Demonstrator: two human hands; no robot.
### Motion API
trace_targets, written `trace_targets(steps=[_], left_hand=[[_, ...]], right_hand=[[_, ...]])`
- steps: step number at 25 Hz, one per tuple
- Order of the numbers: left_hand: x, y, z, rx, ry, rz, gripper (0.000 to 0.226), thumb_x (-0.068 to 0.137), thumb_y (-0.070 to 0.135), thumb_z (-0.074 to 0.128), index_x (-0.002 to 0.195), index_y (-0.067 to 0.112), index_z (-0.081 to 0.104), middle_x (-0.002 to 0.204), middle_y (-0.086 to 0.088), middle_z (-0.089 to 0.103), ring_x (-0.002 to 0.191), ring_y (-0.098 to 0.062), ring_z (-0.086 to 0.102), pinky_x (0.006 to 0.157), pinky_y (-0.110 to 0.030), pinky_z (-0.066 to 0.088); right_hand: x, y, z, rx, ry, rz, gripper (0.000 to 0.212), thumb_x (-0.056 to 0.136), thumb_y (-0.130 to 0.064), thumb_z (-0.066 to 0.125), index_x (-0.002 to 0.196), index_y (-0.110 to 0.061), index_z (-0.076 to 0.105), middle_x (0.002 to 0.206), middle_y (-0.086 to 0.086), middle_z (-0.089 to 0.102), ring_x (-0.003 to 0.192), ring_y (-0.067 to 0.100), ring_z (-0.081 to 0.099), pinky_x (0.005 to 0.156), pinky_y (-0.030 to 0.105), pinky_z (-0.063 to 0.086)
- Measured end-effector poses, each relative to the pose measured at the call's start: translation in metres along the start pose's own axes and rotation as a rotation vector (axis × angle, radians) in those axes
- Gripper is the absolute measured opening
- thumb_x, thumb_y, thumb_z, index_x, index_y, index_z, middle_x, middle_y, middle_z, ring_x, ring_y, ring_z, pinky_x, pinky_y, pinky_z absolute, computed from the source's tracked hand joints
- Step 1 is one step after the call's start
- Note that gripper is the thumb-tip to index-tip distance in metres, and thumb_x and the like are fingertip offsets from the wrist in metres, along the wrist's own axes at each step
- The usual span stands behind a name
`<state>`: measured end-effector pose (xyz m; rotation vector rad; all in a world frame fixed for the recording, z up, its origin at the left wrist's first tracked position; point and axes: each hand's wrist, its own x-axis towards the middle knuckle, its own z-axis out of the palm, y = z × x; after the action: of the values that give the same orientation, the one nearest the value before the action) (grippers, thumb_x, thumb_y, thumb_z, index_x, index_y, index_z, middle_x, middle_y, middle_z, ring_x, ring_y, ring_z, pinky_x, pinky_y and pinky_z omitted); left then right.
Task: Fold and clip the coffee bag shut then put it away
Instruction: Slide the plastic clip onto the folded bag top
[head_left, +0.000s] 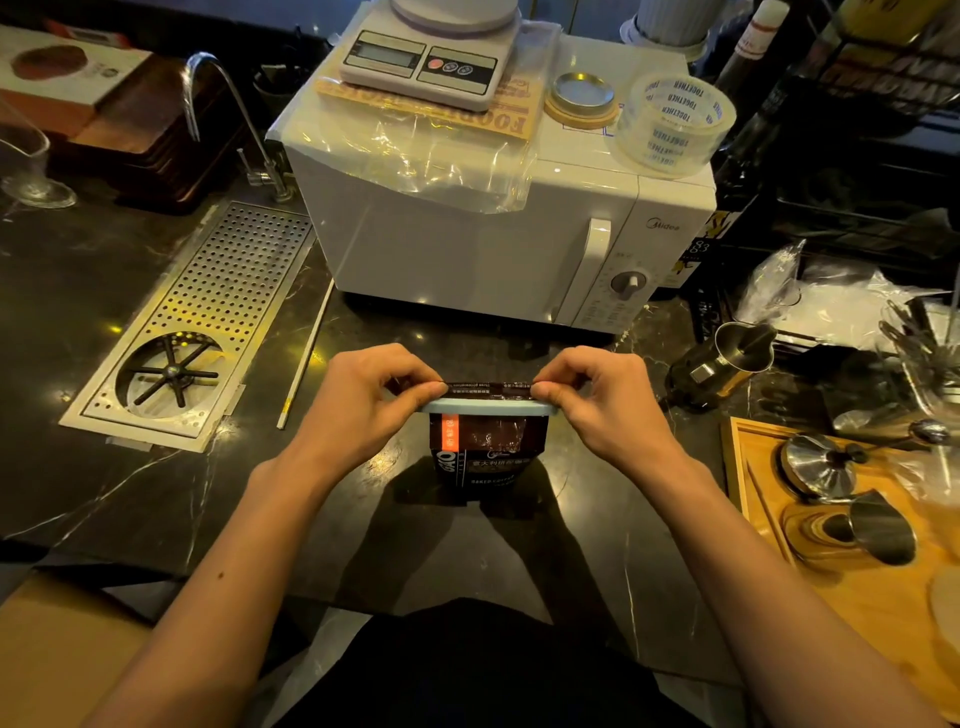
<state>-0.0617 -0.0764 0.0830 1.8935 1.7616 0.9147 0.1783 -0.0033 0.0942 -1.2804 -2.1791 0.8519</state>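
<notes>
A dark brown coffee bag (488, 457) with an orange label strip stands upright on the black marble counter (104, 322), just in front of me. A long pale blue clip (488, 406) lies across its folded top. My left hand (374, 400) pinches the left end of the fold and clip. At the other end, my right hand (597, 400) pinches the fold and clip. A narrow strip of the folded bag top shows above the clip, between my fingertips.
A white microwave (493, 228) stands close behind the bag, with a kitchen scale (431, 57) and a tape roll (670, 124) on top. A perforated metal drain tray (208, 312) lies at left. Metal pitchers (727, 358) and a wooden tray (852, 571) crowd the right.
</notes>
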Motion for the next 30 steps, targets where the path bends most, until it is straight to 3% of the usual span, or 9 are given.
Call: trace_targets(steps=[5,9,14,17,20,25,30], left_hand=[[-0.006,0.000,0.018,-0.137,0.096,-0.161,0.010,0.088,0.024,0.067,0.096,0.023,0.071,0.089,0.018,0.065,0.091,0.000,0.062,0.075,-0.014,0.048],[-0.010,-0.002,0.034,-0.384,0.182,-0.315,0.008,0.088,0.028,0.066,0.092,0.026,0.072,0.090,0.012,0.071,0.092,-0.007,0.066,0.078,-0.025,0.054],[-0.014,0.006,0.045,-0.581,0.239,-0.314,0.018,0.087,0.030,0.061,0.094,0.017,0.072,0.087,0.005,0.072,0.084,-0.003,0.068,0.071,-0.017,0.053],[-0.017,0.003,0.052,-0.629,0.326,-0.363,0.013,0.091,0.020,0.061,0.096,0.013,0.071,0.087,0.006,0.071,0.081,0.000,0.067,0.069,-0.015,0.053],[-0.015,0.001,0.058,-0.660,0.390,-0.388,0.012,0.092,0.016,0.062,0.098,0.013,0.072,0.088,0.005,0.072,0.082,-0.003,0.069,0.071,-0.018,0.055],[-0.014,0.000,0.061,-0.704,0.386,-0.366,0.011,0.091,0.016,0.062,0.094,0.021,0.071,0.082,0.013,0.073,0.080,-0.007,0.070,0.071,-0.022,0.057],[-0.018,-0.003,0.063,-0.759,0.370,-0.372,0.010,0.091,0.014,0.062,0.094,0.016,0.071,0.081,0.010,0.074,0.077,-0.011,0.070,0.069,-0.025,0.059]], right_hand=[[0.005,-0.001,0.003,-0.047,-0.004,0.022,0.004,0.087,-0.016,0.067,0.087,-0.020,0.070,0.084,-0.003,0.066,0.081,0.012,0.059,0.073,0.026,0.048],[0.014,-0.017,0.003,-0.159,-0.177,-0.100,0.020,0.092,-0.028,0.060,0.109,-0.021,0.069,0.098,-0.007,0.061,0.094,0.010,0.058,0.082,0.031,0.051],[0.033,-0.045,0.028,-0.301,-0.306,-0.243,0.024,0.095,-0.036,0.055,0.110,-0.023,0.068,0.093,-0.011,0.053,0.089,0.011,0.056,0.074,0.035,0.052],[0.036,-0.046,0.039,-0.277,-0.224,-0.239,0.016,0.093,-0.031,0.058,0.095,-0.019,0.069,0.086,-0.009,0.052,0.084,0.011,0.053,0.071,0.033,0.049],[0.032,-0.043,0.048,-0.284,-0.125,-0.247,0.013,0.091,-0.025,0.060,0.090,-0.015,0.067,0.083,-0.007,0.050,0.079,0.010,0.047,0.064,0.023,0.037],[0.030,-0.037,0.051,-0.236,-0.052,-0.233,0.010,0.090,-0.019,0.061,0.085,-0.011,0.065,0.081,0.002,0.057,0.076,0.016,0.051,0.061,0.024,0.037],[0.025,-0.035,0.058,-0.230,0.009,-0.239,0.009,0.088,-0.015,0.063,0.081,-0.009,0.064,0.078,0.003,0.056,0.074,0.014,0.047,0.059,0.016,0.032]])
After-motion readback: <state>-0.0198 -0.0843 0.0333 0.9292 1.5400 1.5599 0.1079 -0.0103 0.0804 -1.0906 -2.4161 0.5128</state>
